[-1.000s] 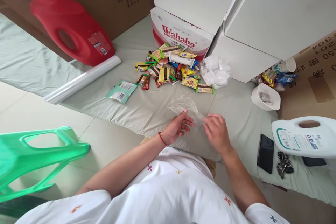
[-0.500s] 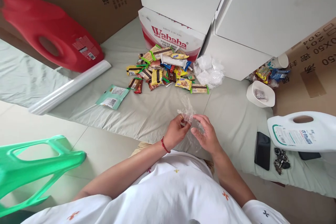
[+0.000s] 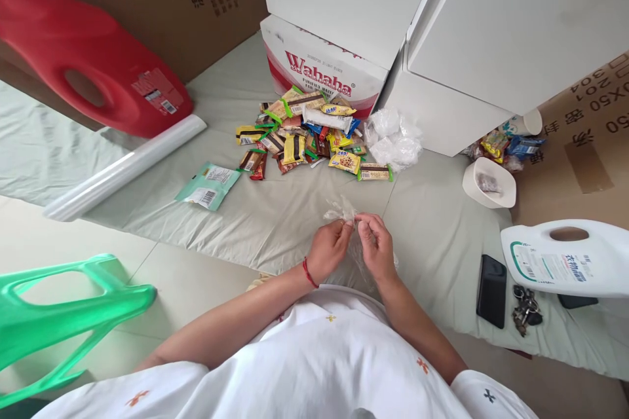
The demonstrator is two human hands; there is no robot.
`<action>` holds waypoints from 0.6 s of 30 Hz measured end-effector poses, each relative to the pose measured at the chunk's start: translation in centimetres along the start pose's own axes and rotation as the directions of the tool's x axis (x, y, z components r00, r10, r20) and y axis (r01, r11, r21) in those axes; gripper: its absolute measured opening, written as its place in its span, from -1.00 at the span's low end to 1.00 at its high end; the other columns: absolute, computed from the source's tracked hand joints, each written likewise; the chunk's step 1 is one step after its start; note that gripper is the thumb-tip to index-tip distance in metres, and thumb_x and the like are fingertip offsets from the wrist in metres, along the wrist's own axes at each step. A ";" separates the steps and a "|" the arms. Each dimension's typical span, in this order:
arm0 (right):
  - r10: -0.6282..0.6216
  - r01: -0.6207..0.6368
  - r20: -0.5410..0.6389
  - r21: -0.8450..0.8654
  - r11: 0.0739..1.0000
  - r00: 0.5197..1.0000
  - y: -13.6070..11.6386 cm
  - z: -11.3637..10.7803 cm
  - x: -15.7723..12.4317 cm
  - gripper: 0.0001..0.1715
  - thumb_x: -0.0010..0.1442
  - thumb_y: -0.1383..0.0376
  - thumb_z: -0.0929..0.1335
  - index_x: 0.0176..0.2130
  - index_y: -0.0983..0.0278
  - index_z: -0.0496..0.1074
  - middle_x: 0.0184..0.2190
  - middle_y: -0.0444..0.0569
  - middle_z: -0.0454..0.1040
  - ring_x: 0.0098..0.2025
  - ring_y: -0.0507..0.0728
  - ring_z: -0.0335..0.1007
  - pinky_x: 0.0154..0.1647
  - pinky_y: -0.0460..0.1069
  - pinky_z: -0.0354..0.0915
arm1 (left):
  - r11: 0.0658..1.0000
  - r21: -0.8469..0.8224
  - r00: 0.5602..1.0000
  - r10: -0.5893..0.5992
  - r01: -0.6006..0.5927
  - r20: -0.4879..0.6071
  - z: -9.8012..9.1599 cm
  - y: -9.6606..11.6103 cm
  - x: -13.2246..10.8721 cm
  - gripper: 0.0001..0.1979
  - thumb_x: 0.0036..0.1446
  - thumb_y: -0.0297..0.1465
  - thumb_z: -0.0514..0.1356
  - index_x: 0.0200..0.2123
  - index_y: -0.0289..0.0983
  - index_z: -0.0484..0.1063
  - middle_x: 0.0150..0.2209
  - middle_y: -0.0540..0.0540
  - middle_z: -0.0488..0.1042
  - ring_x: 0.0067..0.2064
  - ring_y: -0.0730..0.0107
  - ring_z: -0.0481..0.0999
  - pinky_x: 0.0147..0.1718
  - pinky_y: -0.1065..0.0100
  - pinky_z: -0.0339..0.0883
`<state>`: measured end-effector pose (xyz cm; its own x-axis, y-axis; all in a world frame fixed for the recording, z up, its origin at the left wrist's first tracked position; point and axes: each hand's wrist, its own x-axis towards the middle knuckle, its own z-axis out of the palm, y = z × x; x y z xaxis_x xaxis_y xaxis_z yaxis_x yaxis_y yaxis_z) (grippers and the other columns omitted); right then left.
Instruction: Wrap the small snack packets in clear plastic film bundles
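A thin clear plastic bag (image 3: 341, 207) is crumpled between my hands, part of it bunched above my fingers and part hanging below them. My left hand (image 3: 330, 250), with a red string at the wrist, pinches the bag between thumb and fingers. Close beside it, my right hand (image 3: 376, 247) has thumb and fingertips drawn together at the bunched plastic. Beyond my hands lies a heap of wrapped snack bars (image 3: 295, 149). Several white, crumpled clear-plastic bundles (image 3: 393, 137) sit right of the heap.
A teal pouch (image 3: 208, 186) and a plastic roll (image 3: 128, 167) lie left, by a red jug (image 3: 98, 46). A Wahaha carton (image 3: 322, 65) stands behind. Rightward are a white bowl (image 3: 489, 183), white bottle (image 3: 565, 258), phone (image 3: 491, 291) and keys (image 3: 527, 309). A green stool (image 3: 73, 301) stands left.
My right hand has moved slightly left and its spread fingers have closed in at the bag, against my left hand. The plastic above the fingers is bunched lower.
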<state>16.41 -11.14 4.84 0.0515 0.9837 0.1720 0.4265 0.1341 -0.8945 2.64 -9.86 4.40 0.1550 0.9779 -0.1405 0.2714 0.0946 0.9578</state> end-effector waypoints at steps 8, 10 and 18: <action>0.096 -0.095 -0.016 0.044 0.994 0.995 1.1 0.5 0.6 -0.66 0.42 0.04 0.31 -0.15 0.20 0.56 -0.15 0.01 0.57 -0.05 0.17 0.51 0.04 0.10 0.42 | 0.967 0.231 0.994 0.105 -0.106 0.014 -0.5 -0.4 -0.3 -0.70 0.32 -0.26 0.03 -0.46 -0.21 0.31 -0.46 -0.08 0.45 -0.39 0.31 0.41 -0.35 0.32 0.18; 0.047 -0.047 -0.037 0.018 0.999 0.998 0.9 0.4 0.3 -0.70 0.43 0.08 0.31 -0.06 0.18 0.54 -0.08 0.03 0.56 0.01 0.17 0.49 0.08 0.12 0.42 | 0.988 0.149 0.998 0.052 -0.048 -0.021 -0.7 -0.6 -0.1 -0.60 0.38 -0.22 -0.06 -0.50 -0.21 0.27 -0.51 -0.06 0.41 -0.43 0.33 0.39 -0.37 0.32 0.17; -0.159 0.157 -0.020 -0.091 0.983 0.987 0.1 0.1 -1.0 -0.51 0.34 0.08 0.41 0.18 0.14 0.36 0.12 0.11 0.40 0.22 0.24 0.35 0.21 0.23 0.40 | 0.941 0.312 0.990 0.142 -0.133 -0.007 -0.4 -1.1 -0.4 -0.71 0.33 -0.24 0.03 -0.39 -0.22 0.39 -0.43 -0.08 0.50 -0.41 0.32 0.45 -0.37 0.33 0.18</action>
<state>16.31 -12.08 4.54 0.0012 0.9473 0.3203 0.5097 0.2750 -0.8152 1.90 -10.30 3.48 0.1856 0.9826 -0.0016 0.5308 -0.0989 0.8417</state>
